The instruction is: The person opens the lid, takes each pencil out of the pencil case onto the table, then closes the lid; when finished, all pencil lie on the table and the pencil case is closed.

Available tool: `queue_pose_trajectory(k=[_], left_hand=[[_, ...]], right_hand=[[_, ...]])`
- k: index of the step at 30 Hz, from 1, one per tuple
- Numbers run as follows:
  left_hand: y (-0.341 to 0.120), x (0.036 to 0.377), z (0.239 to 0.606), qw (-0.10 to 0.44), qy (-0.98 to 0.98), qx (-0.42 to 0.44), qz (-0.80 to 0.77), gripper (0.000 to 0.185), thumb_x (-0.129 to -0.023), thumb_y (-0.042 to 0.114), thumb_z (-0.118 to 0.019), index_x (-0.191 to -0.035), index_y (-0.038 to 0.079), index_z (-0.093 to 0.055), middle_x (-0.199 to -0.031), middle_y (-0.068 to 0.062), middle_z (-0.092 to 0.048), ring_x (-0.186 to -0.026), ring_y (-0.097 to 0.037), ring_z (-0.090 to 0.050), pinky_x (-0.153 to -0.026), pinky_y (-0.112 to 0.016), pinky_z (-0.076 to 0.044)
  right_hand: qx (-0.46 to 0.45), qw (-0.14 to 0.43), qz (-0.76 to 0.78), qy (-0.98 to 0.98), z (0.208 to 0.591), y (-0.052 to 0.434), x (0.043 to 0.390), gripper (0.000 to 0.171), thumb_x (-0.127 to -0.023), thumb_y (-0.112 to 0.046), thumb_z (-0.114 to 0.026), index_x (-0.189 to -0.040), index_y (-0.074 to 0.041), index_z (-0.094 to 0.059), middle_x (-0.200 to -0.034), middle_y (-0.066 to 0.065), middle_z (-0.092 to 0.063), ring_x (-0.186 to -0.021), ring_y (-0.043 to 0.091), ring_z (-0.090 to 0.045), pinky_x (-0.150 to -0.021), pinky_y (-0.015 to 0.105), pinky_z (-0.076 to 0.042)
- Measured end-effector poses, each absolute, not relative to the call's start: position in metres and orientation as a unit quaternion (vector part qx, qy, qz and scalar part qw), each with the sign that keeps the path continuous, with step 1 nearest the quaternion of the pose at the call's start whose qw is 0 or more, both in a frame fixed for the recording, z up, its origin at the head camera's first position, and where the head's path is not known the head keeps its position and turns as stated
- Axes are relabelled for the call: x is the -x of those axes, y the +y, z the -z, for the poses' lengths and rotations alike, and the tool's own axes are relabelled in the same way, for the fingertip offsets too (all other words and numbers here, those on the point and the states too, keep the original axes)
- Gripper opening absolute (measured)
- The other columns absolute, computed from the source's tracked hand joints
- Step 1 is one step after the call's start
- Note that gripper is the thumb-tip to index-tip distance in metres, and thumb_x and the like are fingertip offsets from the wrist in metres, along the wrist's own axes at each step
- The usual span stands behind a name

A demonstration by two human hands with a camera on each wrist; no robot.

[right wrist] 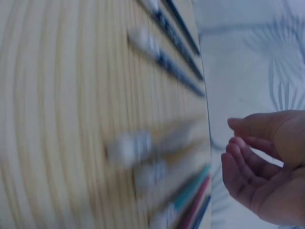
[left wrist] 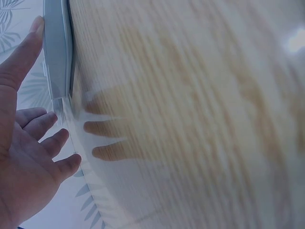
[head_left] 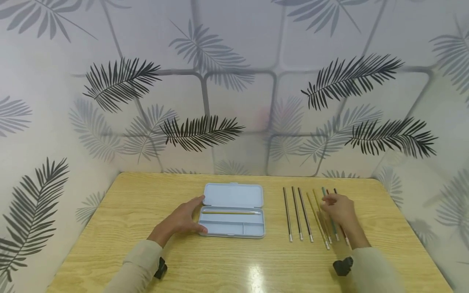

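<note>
An open light-blue pencil case [head_left: 233, 209] lies in the middle of the wooden table [head_left: 139, 203], with one yellow pencil [head_left: 231, 212] in its upper tray. My left hand [head_left: 183, 219] rests against the case's left end with straight fingers; in the left wrist view one fingertip of that hand [left wrist: 28, 157] touches the case's edge [left wrist: 57, 52]. To the right lies a row of pencils: three black ones [head_left: 296, 213], yellow ones [head_left: 316, 217], then teal and red. My right hand [head_left: 340, 209] hovers over the coloured pencils [right wrist: 190, 191], its fingers [right wrist: 248, 162] loosely curled and holding nothing.
Walls papered with a leaf pattern [head_left: 234, 101] close the table in at the back and on both sides. Bare wood lies left of the case and along the near edge [head_left: 234, 268]. The case's lower compartments [head_left: 231, 228] hold nothing visible.
</note>
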State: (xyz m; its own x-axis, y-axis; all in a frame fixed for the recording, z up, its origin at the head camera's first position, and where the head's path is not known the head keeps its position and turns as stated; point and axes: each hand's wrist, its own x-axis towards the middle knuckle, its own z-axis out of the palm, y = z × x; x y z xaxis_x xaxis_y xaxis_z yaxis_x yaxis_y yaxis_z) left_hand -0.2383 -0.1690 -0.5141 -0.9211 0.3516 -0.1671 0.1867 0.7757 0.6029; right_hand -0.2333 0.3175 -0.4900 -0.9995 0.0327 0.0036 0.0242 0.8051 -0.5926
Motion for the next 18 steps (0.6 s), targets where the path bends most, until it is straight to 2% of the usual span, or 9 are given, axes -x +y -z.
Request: queue_pose_trajectory(k=[5,8,13,18], left_hand=[[-0.169,0.238,0.513,0.132,0.933,-0.147,-0.299,0.115,-0.06,0.044,-0.087,-0.151,0.01,-0.025,-0.156,-0.012,-0.028,-0.144,-0.034,-0.024,-0.118,-0.049,-0.024],[-0.167,0.237,0.513,0.131,0.934,-0.15,-0.298,0.115,-0.06,0.044,-0.087,-0.151,0.01,-0.025,-0.155,-0.012,-0.029,-0.144,-0.033,-0.025,-0.118,-0.048,-0.024],[-0.166,0.236,0.511,0.131,0.934,-0.149,-0.296,0.114,-0.06,0.042,-0.087,-0.151,0.01,-0.026,-0.155,-0.012,-0.029,-0.144,-0.033,-0.025,-0.118,-0.047,-0.025],[-0.168,0.236,0.511,0.13,0.935,-0.147,-0.295,0.114,-0.06,0.043,-0.087,-0.15,0.01,-0.026,-0.155,-0.012,-0.029,-0.144,-0.033,-0.024,-0.119,-0.048,-0.024]], right_hand=[[-0.067,-0.003,-0.366,-0.928,0.493,0.266,0.24,0.028,-0.089,-0.014,-0.065,-0.111,0.002,-0.065,-0.103,0.019,-0.069,-0.095,0.033,-0.065,-0.085,0.048,-0.055],[-0.104,-0.023,-0.4,-0.91,0.493,0.238,0.241,0.027,-0.088,-0.013,-0.067,-0.11,0.001,-0.066,-0.103,0.016,-0.069,-0.094,0.029,-0.065,-0.083,0.045,-0.056],[-0.146,-0.051,-0.449,-0.88,0.498,0.201,0.245,0.024,-0.086,-0.011,-0.069,-0.106,0.001,-0.068,-0.105,0.015,-0.07,-0.098,0.03,-0.066,-0.082,0.037,-0.058],[-0.18,-0.082,-0.479,-0.855,0.501,0.167,0.245,0.023,-0.084,-0.01,-0.071,-0.104,0.002,-0.069,-0.106,0.017,-0.069,-0.1,0.031,-0.066,-0.086,0.036,-0.057]])
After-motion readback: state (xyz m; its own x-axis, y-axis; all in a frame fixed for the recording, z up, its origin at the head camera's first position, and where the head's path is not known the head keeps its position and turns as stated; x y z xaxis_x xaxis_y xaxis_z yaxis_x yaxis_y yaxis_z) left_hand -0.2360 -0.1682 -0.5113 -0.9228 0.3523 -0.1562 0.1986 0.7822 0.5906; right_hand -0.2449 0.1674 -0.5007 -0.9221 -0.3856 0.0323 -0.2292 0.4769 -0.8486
